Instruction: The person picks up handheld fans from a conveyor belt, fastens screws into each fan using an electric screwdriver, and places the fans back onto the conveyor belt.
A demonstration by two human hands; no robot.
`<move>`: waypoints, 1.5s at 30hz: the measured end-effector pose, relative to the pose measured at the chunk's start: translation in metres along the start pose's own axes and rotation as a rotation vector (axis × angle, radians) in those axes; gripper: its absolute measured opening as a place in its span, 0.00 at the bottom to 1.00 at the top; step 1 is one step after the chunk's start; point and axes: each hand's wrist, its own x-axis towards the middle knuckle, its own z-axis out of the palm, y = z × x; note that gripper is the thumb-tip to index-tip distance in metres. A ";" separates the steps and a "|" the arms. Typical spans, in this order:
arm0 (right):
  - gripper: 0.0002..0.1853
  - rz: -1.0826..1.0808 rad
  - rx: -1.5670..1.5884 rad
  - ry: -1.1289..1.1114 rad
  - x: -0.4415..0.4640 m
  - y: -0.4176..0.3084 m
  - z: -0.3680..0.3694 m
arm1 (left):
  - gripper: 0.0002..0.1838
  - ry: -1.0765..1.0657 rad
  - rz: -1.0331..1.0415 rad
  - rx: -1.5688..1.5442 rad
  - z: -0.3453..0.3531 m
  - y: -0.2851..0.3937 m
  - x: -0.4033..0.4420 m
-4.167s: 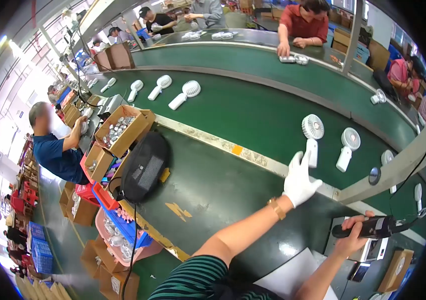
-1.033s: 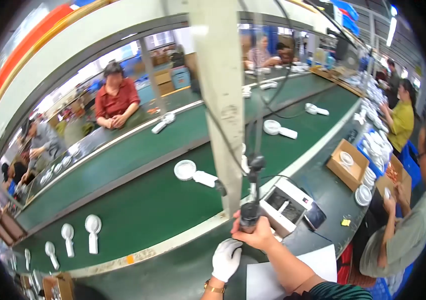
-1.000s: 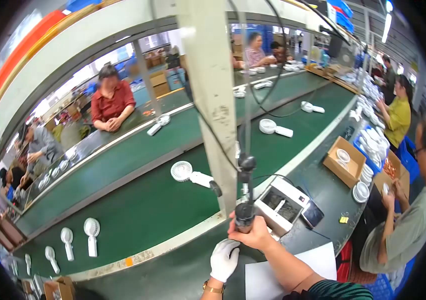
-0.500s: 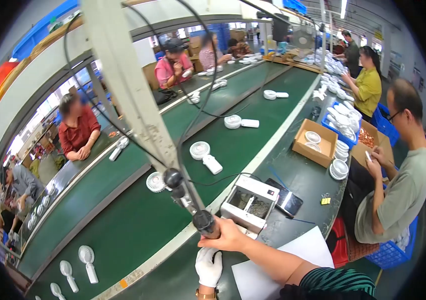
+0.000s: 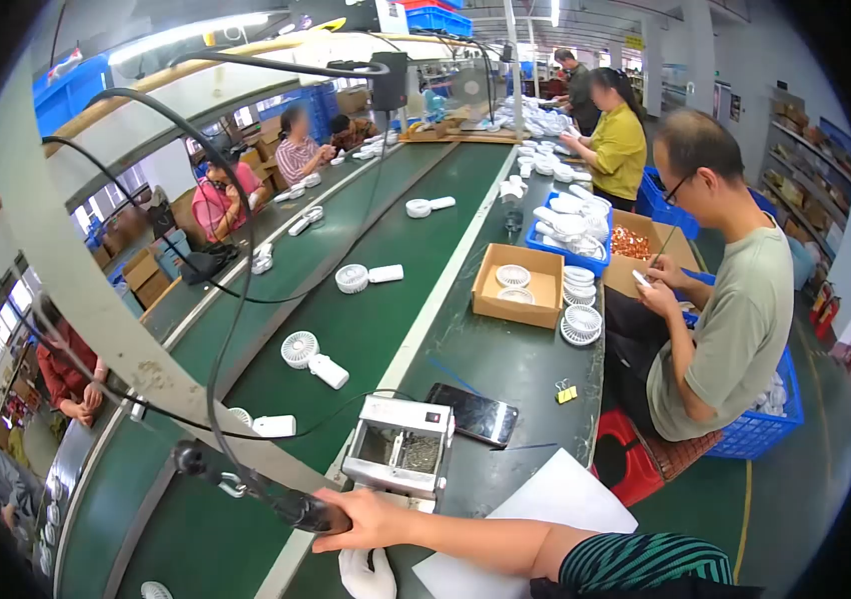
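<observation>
My bare right hand [image 5: 371,519] is wrapped round the dark grip of a hanging electric screwdriver [image 5: 308,511], tilted and linked to a cable by a metal hook. Its tip is not visible. Just below, at the bottom edge, my white-gloved left hand [image 5: 368,574] shows thumb and fingers apart, with nothing visible between them; the right wrist partly covers it. Beyond my right hand stands a metal screw feeder [image 5: 401,444] with small screws inside. White handheld fans [image 5: 314,357] lie on the green conveyor belt [image 5: 346,319] to the left.
A phone [image 5: 472,412] lies beside the feeder, with white paper [image 5: 535,524] nearer me. Farther along are a yellow clip [image 5: 566,392], a cardboard box [image 5: 517,311] of round fan parts and a blue crate [image 5: 570,262]. A seated co-worker [image 5: 725,299] is at right; a slanted post [image 5: 161,374] crosses left.
My view has swung to the right. My right hand still grips the screwdriver, which now tilts more toward horizontal. The left hand is now lower in view, partly cut off.
</observation>
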 end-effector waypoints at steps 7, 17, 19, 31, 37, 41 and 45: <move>0.34 -0.043 0.030 0.002 0.001 0.006 0.002 | 0.09 -0.064 -0.063 0.054 -0.007 0.007 0.003; 0.34 0.013 -0.003 -0.037 0.000 -0.002 0.000 | 0.09 -0.051 -0.119 -0.100 0.003 -0.006 -0.005; 0.34 0.019 -0.003 -0.042 0.000 -0.004 -0.002 | 0.09 -0.046 -0.122 -0.102 0.002 -0.002 -0.003; 0.35 0.007 -0.013 -0.055 0.001 -0.005 -0.003 | 0.08 -0.020 -0.101 -0.076 0.001 0.003 0.001; 0.34 -0.011 0.002 -0.046 0.000 -0.001 -0.001 | 0.10 -0.037 0.003 0.048 -0.005 0.001 -0.002; 0.34 -0.007 0.010 -0.057 0.001 -0.005 -0.005 | 0.10 -0.036 -0.016 0.034 -0.005 0.007 0.004; 0.33 -0.003 0.052 -0.060 0.001 -0.005 -0.004 | 0.09 -0.064 -0.038 0.068 -0.009 0.008 0.001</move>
